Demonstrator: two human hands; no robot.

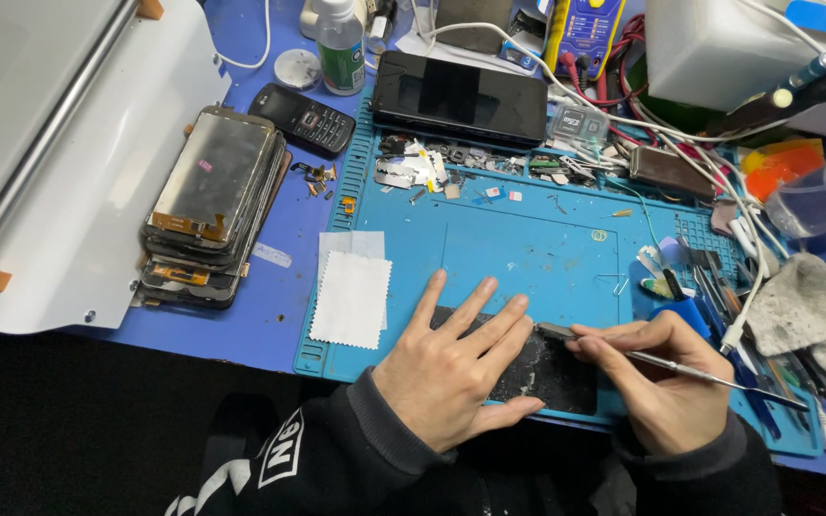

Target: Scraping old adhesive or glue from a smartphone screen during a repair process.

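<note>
1. Blue work mat spread under both hands, reaching well beyond the fingertips.
2. Stack of phone screens well off to the left of the left hand.
3. Dark phone lying flat, far beyond both hands.
4. Cracked black phone panel directly under and between the hands.
5. Left hand spread wide, pressed flat on the panel.
6. Right hand pinched narrow around a thin metal tool.
7. Thin metal tool with its flat tip at the panel's upper edge, just beside the left fingertips.
</note>
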